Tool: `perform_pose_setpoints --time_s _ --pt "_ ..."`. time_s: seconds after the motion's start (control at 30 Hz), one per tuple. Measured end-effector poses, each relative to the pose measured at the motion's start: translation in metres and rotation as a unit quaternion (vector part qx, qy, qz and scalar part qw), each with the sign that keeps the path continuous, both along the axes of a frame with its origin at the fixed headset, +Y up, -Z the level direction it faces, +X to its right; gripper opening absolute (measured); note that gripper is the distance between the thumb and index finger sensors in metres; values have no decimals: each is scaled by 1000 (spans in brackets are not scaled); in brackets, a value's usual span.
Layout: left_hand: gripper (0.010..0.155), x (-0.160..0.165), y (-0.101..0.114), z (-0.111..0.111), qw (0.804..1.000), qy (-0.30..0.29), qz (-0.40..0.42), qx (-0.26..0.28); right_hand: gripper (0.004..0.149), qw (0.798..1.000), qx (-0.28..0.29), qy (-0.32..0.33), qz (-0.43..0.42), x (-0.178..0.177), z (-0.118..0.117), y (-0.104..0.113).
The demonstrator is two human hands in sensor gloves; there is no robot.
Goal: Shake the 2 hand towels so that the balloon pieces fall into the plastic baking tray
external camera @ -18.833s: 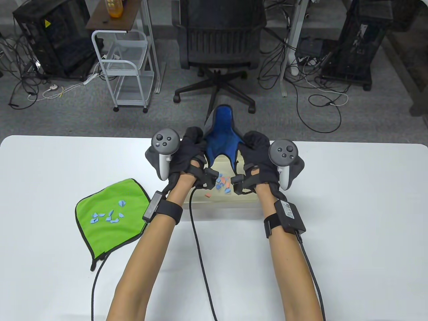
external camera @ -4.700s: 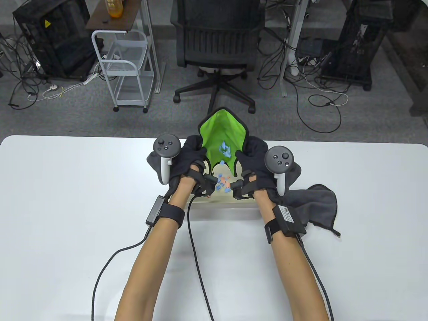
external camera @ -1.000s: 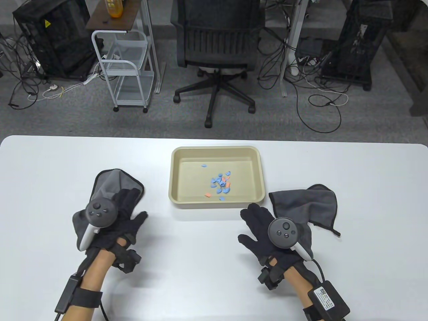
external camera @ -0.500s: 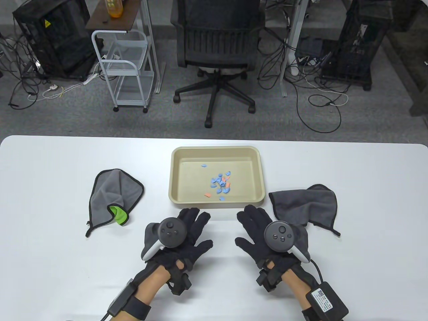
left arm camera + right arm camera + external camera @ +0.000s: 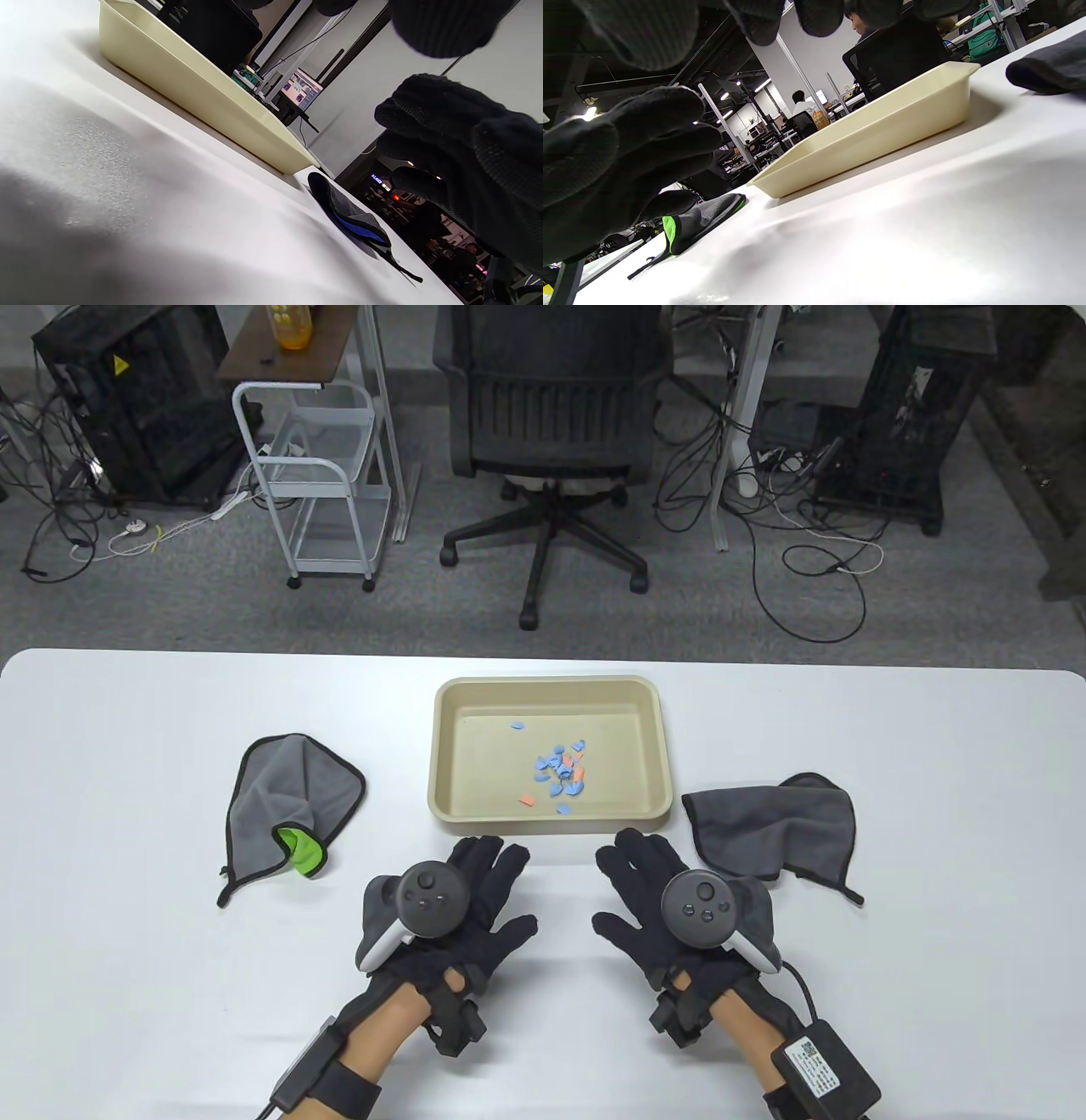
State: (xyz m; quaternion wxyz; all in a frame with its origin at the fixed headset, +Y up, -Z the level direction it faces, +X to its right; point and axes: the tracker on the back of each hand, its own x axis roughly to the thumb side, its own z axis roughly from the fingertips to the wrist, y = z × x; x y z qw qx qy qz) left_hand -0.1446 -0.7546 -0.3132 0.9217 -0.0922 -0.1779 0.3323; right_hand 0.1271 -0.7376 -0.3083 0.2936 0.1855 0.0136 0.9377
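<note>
The cream plastic baking tray (image 5: 445, 755) stands mid-table with several blue and orange balloon pieces (image 5: 560, 772) inside. The green towel (image 5: 284, 797) lies crumpled to its left, grey side up with a green fold showing. The blue towel (image 5: 768, 827) lies crumpled to its right, grey side up. My left hand (image 5: 484, 891) and right hand (image 5: 636, 882) lie flat on the table in front of the tray, fingers spread, holding nothing. The left wrist view shows the tray (image 5: 203, 91) and blue towel (image 5: 352, 212); the right wrist view shows the tray (image 5: 878, 127) and green towel (image 5: 700, 220).
An office chair (image 5: 551, 415) stands on the floor beyond the table's far edge, with a white wire cart (image 5: 314, 475) to its left and cables around. White table surface (image 5: 127, 729) stretches on both sides of the towels.
My left hand let go of the green towel and moved right to the front of the tray. The right hand shifted slightly left. Both now rest flat.
</note>
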Motion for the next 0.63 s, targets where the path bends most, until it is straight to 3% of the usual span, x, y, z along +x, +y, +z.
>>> perform_pose_setpoints --time_s 0.63 --pt "81 1 -1 2 1000 -6 -10 1 73 1000 2 4 10 0 0 -1"
